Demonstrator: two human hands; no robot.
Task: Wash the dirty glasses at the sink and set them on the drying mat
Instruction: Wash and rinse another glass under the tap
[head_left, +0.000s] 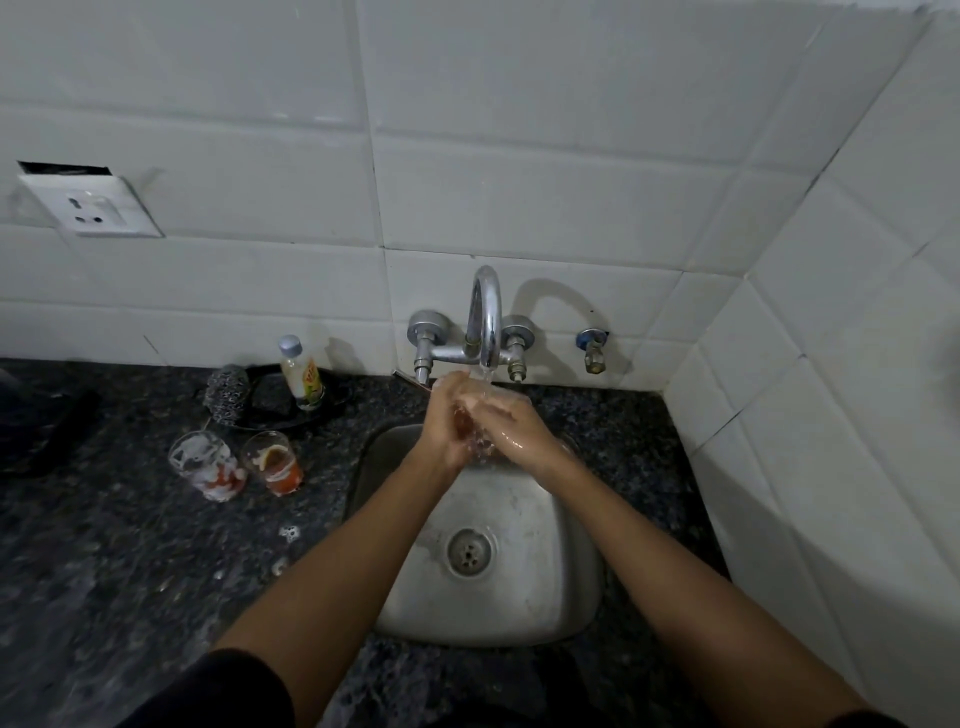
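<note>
Far left on the dark worktop (130, 545), two glasses stand side by side: a foamy glass (208, 464) and, just right of it, a glass (275, 462) with orange liquid in the bottom. Behind them sit a steel scrubber (227, 396) and a small bottle (301, 372). Over to the sink (519, 587) now, both bare forearms reaching forward over the basin. The left hand (447, 421) and right hand (511, 423) meet right under the tap (485, 317), water running down onto them. Fingers curl together around a clear glass (475, 431), though it is mostly hidden behind fingers and splash. Left grip curled on it from the left, right grip cupping from the right, wet and shiny.
</note>
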